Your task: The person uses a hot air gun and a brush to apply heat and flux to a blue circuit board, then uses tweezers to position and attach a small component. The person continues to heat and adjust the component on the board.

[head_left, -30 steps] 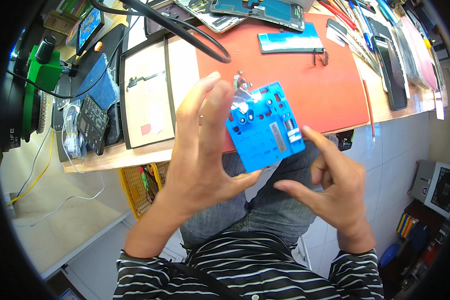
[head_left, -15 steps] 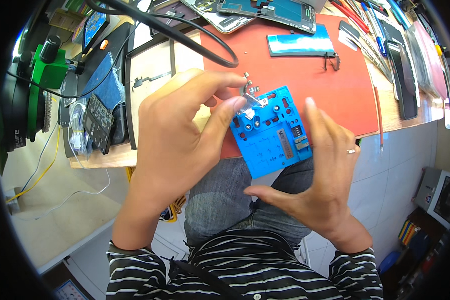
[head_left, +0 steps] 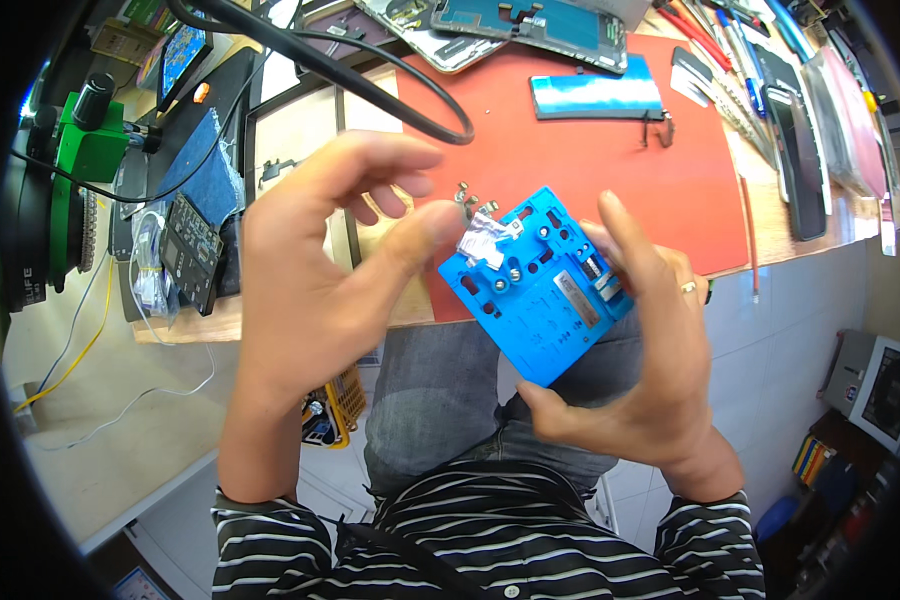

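A blue phone-repair fixture (head_left: pixel 530 315) with slots, posts and a metal label plate is tilted over the near edge of the orange mat. My right hand (head_left: pixel 645 350) grips it, fingers along its right edge and thumb at the bottom corner. On the upper left part of the fixture sits a small flex cable part (head_left: pixel 485 240) with silvery foil, its metal connectors sticking up past the edge. My left hand (head_left: pixel 335 265) is just left of that part, fingers and thumb apart. The thumb tip is close to the connectors; I cannot tell whether it touches.
On the orange mat (head_left: pixel 590 160) lies a shiny blue phone screen (head_left: pixel 595 92). Opened phone parts (head_left: pixel 530 28) lie behind. A black cable (head_left: pixel 370 90) loops over the upper left. Pens and tweezers crowd the right, beside a dark phone (head_left: pixel 800 170). A green microscope mount (head_left: pixel 85 140) stands left.
My left hand has drawn back left from the flex cable part and its fingers have opened. The fixture has turned and tilted, and my right hand has come onto its edge.
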A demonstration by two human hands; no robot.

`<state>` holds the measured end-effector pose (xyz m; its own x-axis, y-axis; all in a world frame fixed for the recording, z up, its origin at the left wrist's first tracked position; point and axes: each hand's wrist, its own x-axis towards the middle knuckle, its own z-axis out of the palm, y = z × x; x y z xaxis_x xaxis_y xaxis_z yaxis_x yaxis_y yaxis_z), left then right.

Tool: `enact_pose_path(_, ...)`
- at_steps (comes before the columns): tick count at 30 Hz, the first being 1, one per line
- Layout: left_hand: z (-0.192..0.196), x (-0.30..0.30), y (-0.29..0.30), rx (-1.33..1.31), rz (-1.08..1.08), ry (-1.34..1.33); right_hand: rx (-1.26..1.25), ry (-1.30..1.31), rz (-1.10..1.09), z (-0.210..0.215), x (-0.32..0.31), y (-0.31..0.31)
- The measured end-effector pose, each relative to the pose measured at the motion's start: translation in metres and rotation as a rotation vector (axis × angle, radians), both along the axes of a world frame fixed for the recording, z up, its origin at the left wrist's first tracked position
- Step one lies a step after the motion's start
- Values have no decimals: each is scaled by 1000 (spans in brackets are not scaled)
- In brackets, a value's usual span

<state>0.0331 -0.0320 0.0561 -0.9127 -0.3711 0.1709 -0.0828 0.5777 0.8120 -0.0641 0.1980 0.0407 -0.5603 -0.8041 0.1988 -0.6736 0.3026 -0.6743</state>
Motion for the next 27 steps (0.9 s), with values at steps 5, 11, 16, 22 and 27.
enact_pose_path(5,15,30,12,261,183,354,-431,-1013,-56,8,-13,22)
enact_pose_path(11,-4,52,80,502,-59,329,-1050,-1976,20,-33,56,108)
enact_pose_path(16,-37,46,132,1061,-235,0,-1312,-2160,-78,-65,121,147)
enact_pose_path(22,-65,36,163,1374,-257,-207,-1465,-2195,-124,-68,144,153)
enact_pose_path(27,-67,32,161,1374,-217,-251,-1534,-2227,-132,-66,141,149)
